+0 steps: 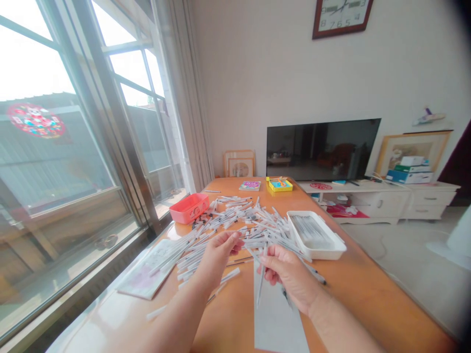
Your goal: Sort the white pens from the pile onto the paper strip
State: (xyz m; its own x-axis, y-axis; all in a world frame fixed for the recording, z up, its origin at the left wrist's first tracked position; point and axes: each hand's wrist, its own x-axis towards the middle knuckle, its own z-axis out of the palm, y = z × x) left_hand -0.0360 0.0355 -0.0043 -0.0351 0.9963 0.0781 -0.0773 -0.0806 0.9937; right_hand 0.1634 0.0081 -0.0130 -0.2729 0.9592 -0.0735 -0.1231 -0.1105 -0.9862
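Observation:
My right hand [277, 264] is closed around a slim, pale pen [260, 287], whose lower end points down over a white sheet of paper [277, 318]. To its left, my left hand [221, 250] is pinched, thumb against fingers. Something thin and dark shows by its fingertips, but I cannot tell whether it is held. Just beyond both hands spreads a big loose pile of white pens and pen parts [235, 213], some with black ends. A small dark piece [285, 294] lies on the paper below my right hand.
A red plastic basket [189, 208] stands left of the pile. At the right is a white box [329, 252] holding slim grey sticks. A booklet [147, 272] lies near the window side. Farther back on the wooden table [371, 294] are a yellow box [281, 187] and a colourful book [250, 186].

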